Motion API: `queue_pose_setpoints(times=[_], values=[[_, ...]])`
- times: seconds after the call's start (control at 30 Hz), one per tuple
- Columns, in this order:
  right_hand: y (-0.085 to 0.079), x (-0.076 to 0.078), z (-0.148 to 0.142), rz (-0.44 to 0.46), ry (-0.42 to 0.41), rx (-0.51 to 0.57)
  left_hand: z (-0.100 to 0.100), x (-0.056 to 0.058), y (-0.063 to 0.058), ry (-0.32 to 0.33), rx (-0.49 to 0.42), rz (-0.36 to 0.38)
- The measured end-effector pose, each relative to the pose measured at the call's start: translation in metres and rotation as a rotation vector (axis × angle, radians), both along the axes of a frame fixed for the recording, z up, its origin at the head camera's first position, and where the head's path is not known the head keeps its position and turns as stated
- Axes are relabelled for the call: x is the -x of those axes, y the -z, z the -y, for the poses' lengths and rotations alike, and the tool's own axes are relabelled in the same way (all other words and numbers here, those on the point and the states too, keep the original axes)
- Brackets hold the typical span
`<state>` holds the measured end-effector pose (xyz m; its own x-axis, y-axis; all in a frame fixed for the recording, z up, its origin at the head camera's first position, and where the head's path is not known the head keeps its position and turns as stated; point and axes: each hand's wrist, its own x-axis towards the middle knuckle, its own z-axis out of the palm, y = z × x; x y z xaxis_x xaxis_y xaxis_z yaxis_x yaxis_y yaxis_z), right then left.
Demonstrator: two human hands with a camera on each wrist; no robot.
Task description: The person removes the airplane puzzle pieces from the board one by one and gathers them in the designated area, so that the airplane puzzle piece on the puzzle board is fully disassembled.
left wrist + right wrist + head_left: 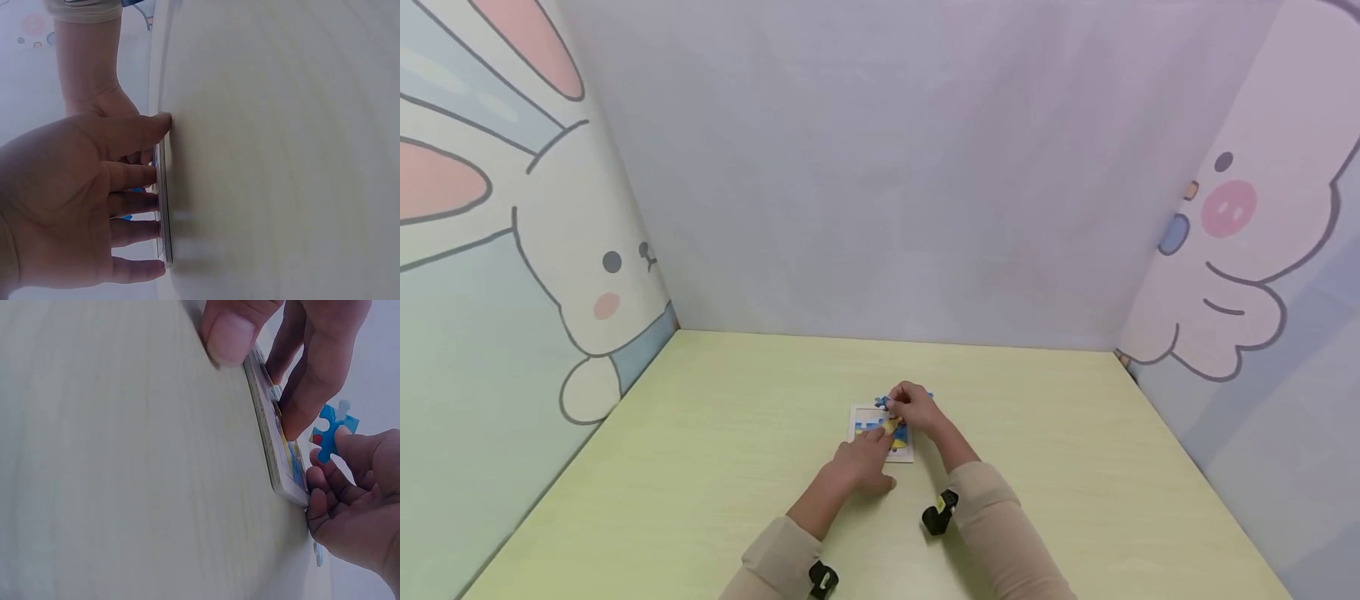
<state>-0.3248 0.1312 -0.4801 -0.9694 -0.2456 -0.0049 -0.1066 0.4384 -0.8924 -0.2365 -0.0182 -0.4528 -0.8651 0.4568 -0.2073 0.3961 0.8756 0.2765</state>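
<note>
A small square jigsaw puzzle board (854,412) with a pale frame lies flat on the table, partly filled with blue and yellow pieces. My left hand (863,464) rests its extended fingers on the board, and its thumb touches the table by the near edge in the right wrist view. Over the board's far right part, my right hand (917,407) pinches a blue jigsaw piece (331,428) between thumb and fingers. That piece is raised and tilted, with a red patch showing at its side. Both hands hide much of the puzzle picture.
A loose jigsaw piece (318,554) lies on the table beyond my right hand. The pale yellow table (737,392) is bounded by a plain back wall (880,183) and side walls with cartoon animals. Black wrist devices (940,512) sit at my sleeves.
</note>
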Motion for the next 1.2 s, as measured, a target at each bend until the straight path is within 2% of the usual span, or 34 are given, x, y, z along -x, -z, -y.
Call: queue_pose_setpoints(times=[0.17, 0.4, 0.67, 0.9, 1.03, 1.2], values=[[-0.001, -0.002, 0.0, -0.023, 0.005, 0.044, 0.002, 0.002, 0.002, 0.001, -0.019, 0.003], [-0.003, -0.009, -0.002, -0.076, 0.068, 0.087, 0.003, 0.004, 0.005, 0.001, -0.027, 0.005], [-0.006, -0.017, -0.016, -0.129, 0.112, 0.092, 0.004, 0.001, -0.003, 0.022, -0.011, -0.072], [-0.012, -0.021, -0.03, -0.132, 0.133, 0.133, -0.002, -0.002, -0.01, 0.025, -0.065, -0.14], [-0.014, -0.024, -0.037, -0.108, 0.139, 0.149, -0.009, -0.002, -0.005, 0.03, -0.046, -0.154], [-0.023, -0.032, -0.045, -0.084, 0.135, 0.175, -0.018, -0.004, 0.003, 0.011, -0.013, -0.124]])
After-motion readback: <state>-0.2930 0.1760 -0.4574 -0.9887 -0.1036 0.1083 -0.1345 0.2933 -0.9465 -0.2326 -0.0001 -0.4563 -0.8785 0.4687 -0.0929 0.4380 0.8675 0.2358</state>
